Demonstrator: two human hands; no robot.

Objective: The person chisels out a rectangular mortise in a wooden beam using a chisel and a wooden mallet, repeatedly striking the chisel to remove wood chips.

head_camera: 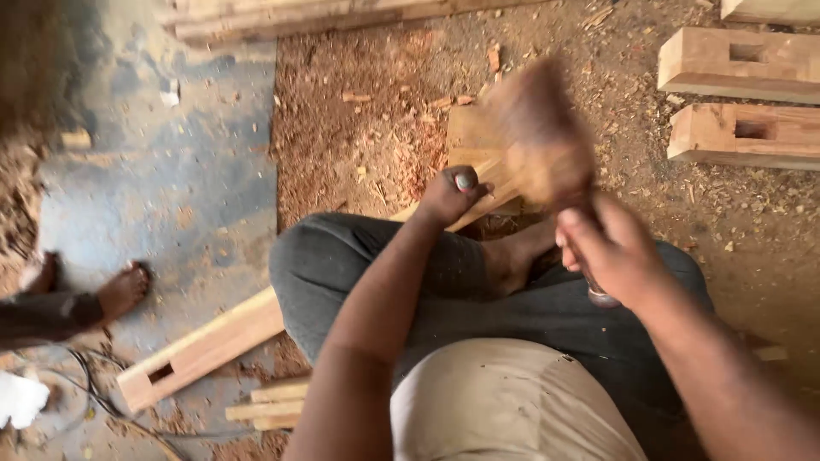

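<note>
My right hand (617,252) is closed around the handle of a wooden mallet (540,137), whose head is a brown blur in the upper middle of the frame; the handle itself is mostly hidden behind my fingers. My left hand (448,198) is curled shut at the centre of the frame, the thumb showing on top. I take it to be gripping a chisel, but the tool is hidden inside the fist and I cannot tell for sure. That fist rests on the long wooden beam (205,346), which runs from the lower left of the frame up under my bent knee toward the centre, with a rectangular mortise cut near its lower-left end. The mallet head hangs just above and to the right of my left hand, over the beam's upper end.

My bare foot (512,256) is tucked in between my two hands, against the dark trousers. At the upper right lie two more mortised blocks (743,98) on ground strewn with sawdust (359,145). At the left edge, another person's bare foot (124,290) stands on the grey concrete floor (171,188), well apart from me.
</note>
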